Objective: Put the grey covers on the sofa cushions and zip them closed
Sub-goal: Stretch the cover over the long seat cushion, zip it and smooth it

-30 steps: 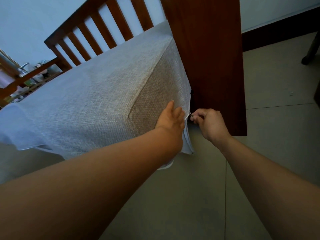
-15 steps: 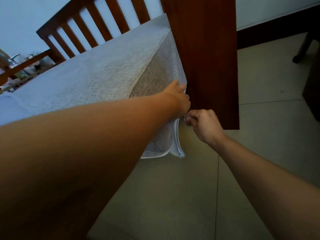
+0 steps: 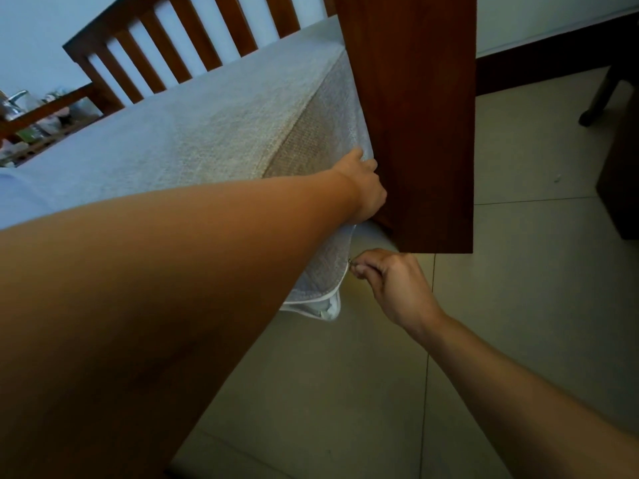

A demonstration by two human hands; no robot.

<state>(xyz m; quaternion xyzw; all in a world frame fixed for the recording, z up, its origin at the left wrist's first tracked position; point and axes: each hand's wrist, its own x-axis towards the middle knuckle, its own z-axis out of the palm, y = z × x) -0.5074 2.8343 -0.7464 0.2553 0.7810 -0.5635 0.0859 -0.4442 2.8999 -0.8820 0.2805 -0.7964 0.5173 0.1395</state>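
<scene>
Beside the wooden sofa arm point(image 3: 415, 115), the left hand point(image 3: 363, 188) is gripping the grey cover point(image 3: 207, 133) while the right hand point(image 3: 390, 281) is pinching the zipper pull point(image 3: 350, 261).

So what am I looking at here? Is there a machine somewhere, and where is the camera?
There is no machine here: these are a person's two bare hands. The single camera is worn on the person's head and looks forward and down, so the arms reach in from the bottom of the picture. In front lies a large sofa cushion in a grey woven fabric cover, resting on a dark brown wooden sofa frame with a slatted back. The left hand grips the cover at the cushion's corner, next to the frame's side panel. The right hand, lower down, pinches a small metal zipper pull on the cover's edge, where a white zip runs toward the hanging bottom corner. Below is a pale tiled floor. The clutter at far left is too blurred to name.
</scene>
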